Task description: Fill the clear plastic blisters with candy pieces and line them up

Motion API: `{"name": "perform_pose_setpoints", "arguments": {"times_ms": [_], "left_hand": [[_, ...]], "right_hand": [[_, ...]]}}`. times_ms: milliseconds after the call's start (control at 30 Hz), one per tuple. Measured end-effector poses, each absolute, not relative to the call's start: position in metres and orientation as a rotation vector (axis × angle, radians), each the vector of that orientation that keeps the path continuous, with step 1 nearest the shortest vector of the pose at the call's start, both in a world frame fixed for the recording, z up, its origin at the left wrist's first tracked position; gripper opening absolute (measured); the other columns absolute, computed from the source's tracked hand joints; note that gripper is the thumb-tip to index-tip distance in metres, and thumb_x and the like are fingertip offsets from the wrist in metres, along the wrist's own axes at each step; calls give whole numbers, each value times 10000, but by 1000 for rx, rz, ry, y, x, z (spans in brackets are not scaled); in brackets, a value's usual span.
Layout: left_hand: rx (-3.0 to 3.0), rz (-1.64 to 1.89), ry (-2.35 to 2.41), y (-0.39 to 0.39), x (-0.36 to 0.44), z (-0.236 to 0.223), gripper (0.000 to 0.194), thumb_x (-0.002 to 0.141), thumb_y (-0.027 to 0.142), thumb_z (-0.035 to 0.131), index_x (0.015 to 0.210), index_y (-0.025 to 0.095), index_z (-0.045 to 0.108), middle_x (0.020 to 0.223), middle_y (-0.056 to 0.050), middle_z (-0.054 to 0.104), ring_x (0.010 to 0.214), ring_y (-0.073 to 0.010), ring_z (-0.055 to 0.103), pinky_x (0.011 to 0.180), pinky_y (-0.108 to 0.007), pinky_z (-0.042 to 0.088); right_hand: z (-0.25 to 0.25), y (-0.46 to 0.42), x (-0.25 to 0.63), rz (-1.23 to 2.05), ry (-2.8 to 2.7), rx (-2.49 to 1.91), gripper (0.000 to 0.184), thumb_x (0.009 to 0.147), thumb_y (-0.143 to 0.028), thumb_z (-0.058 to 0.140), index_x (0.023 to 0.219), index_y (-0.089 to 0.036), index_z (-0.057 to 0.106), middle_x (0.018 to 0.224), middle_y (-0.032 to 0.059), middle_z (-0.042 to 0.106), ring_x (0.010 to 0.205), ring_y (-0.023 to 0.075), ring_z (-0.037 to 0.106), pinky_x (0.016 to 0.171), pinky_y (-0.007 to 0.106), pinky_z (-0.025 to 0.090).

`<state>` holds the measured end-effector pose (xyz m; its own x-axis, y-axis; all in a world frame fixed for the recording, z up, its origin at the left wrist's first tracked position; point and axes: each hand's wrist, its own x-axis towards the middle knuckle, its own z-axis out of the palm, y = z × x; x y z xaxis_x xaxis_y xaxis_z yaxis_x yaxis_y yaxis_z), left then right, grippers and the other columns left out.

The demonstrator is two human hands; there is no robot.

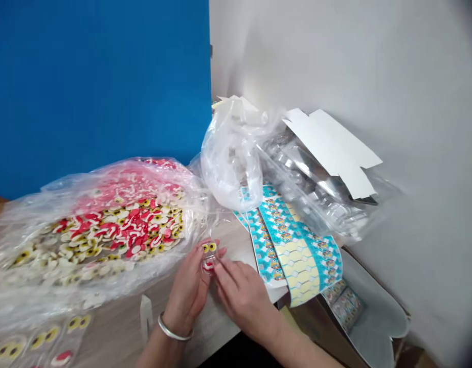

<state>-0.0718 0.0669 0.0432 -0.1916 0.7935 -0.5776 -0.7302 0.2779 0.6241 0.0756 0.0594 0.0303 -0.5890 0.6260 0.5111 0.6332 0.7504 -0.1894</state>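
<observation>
Across the left of the table point(115, 332) sprawls the biggest thing in the work, a clear bag point(67, 189) heaped with loose pieces point(139, 230) in red, white and yellow, so a large supply seems yet to be used. At the right, below the table's edge, an open box point(310, 319) holds several packs with colourful prints point(346, 306), which look finished, though part of its inside is hidden and no count can be made. Label sheets point(284, 230) reach over the table's edge beside it; a plain yellow stretch on one suggests that some labels have been peeled away, while many remain. At the lower left lie part-filled packs point(47, 340) with yellow eyes, at least one with a red mouth too, and these appear only halfway done.

Near the table's front, between the bag and the sheets, the person's left hand point(189, 283) curls around a small clear pack point(208, 258), and the bent fingers of the right hand point(243, 291) seem to pinch its right edge. This pack is transparent and shiny. Two round yellow eyes point(209, 247) with dark centres sit side by side at its top, a red-and-white mouth piece point(208, 266) below them; both appear placed, but whether the pack is sealed cannot be told
</observation>
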Motion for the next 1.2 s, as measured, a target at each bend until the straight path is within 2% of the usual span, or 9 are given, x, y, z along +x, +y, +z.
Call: {"name": "perform_pose_setpoints", "arguments": {"times_ms": [133,267,433,600,700,833,967,1100,1200], "left_hand": [[96,1336,1135,74,-62,39,226,859,247,642,1069,164,630,1149,-138,716,930,-271,742,758,-405,622],[99,1308,1176,77,-54,42,187,892,220,601,1064,152,636,1211,-155,692,937,-273,744,747,-403,628],[66,1292,1193,77,-50,44,176,892,210,596,1050,147,643,1195,-156,695,922,-272,748,738,-399,627],[65,1292,1126,77,-52,38,216,906,260,602,1091,157,644,1199,-140,694,906,-241,739,711,-352,610],[45,1302,1008,75,-51,36,235,929,331,582,1063,149,645,1109,-124,715,895,-228,726,745,-354,597],[78,1296,880,68,-51,37,332,949,430,531,1046,137,655,1070,-138,723,934,-244,710,799,-373,580],[87,1294,868,59,-58,37,349,933,469,551,1042,154,654,1110,-144,716,977,-257,705,812,-376,575],[21,1294,1005,55,-70,35,284,935,415,566,1082,184,640,1176,-135,698,952,-246,719,763,-361,588],[33,1279,1053,55,-77,35,264,945,374,556,1106,180,636,1239,-141,675,941,-237,721,730,-349,596]], "right_hand": [[30,114,118,6,-2336,-1295,222,973,-167,502,1112,-177,676,1081,109,711,952,238,623,835,377,515],[20,171,144,-89,-2426,-1645,177,932,-158,558,1043,-177,695,1213,147,656,1179,313,527,912,436,461],[12,190,149,163,-2381,-1522,171,928,-135,517,950,-175,681,1275,128,641,1286,312,453,1019,482,388],[32,163,143,1073,-1784,-1307,180,945,-341,512,892,-206,619,961,66,708,895,210,633,755,344,501],[42,143,132,1725,-1353,-1179,272,888,-471,606,848,-203,589,854,35,703,666,144,609,564,249,449],[44,125,113,2018,-1070,-1111,342,780,-497,733,794,-187,591,790,17,687,565,98,562,490,204,405],[38,128,105,1935,-1187,-1187,349,777,-527,698,776,-194,592,720,-5,655,484,86,497,449,210,380],[32,162,116,1221,-1779,-1491,332,903,-456,498,701,-207,584,553,-35,530,468,125,466,478,247,377],[38,195,125,828,-1940,-1589,300,897,-357,536,658,-199,626,684,23,607,682,181,596,647,277,438]]}}
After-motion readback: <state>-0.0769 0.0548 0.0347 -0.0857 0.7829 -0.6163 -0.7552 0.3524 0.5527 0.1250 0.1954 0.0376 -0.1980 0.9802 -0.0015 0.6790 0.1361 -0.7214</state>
